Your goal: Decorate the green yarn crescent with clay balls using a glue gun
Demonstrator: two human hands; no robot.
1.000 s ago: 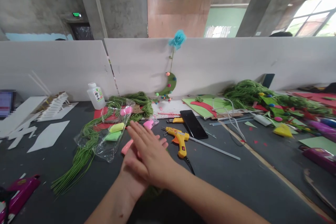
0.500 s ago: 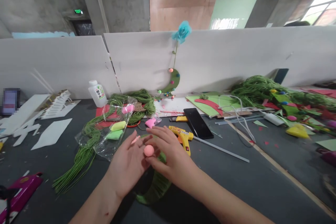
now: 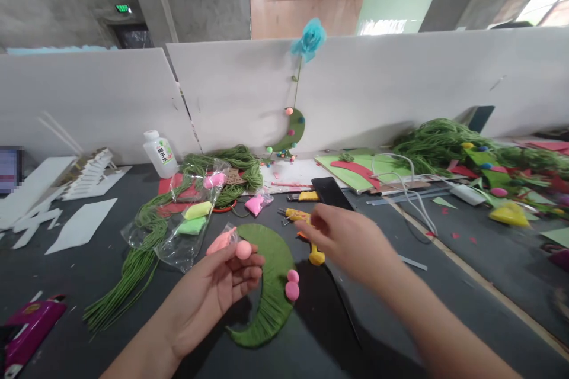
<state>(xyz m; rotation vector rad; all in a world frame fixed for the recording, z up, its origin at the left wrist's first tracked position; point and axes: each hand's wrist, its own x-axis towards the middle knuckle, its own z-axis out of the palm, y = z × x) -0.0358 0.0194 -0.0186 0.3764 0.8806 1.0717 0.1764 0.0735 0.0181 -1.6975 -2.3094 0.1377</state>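
My left hand (image 3: 213,287) pinches a small coral-pink clay ball (image 3: 243,250) at the tips of the thumb and forefinger, its other fingers curled loosely. Just behind that ball lies a packet of coral clay (image 3: 222,241). Beneath and beside the hand is a green, strand-wrapped crescent (image 3: 271,296) lying on the dark table. Two pink balls (image 3: 292,285) sit together at its right edge. My right hand (image 3: 342,237), slightly blurred, is over a yellow glue gun (image 3: 316,254); its fingers are bent and apart, with nothing visible in them. It partly hides the gun's body.
Behind stands a decorated green crescent (image 3: 296,127) with a blue flower (image 3: 310,39). A black phone (image 3: 331,192) and yellow cutter (image 3: 307,196) lie beyond the gun. Green cord (image 3: 133,266), clay packets (image 3: 192,225) and a white bottle (image 3: 159,154) are left; a white cable (image 3: 411,189) is right.
My right hand has left the coral ball and moved right to the glue gun. The ball stays in my left hand, and the green crescent is now uncovered.
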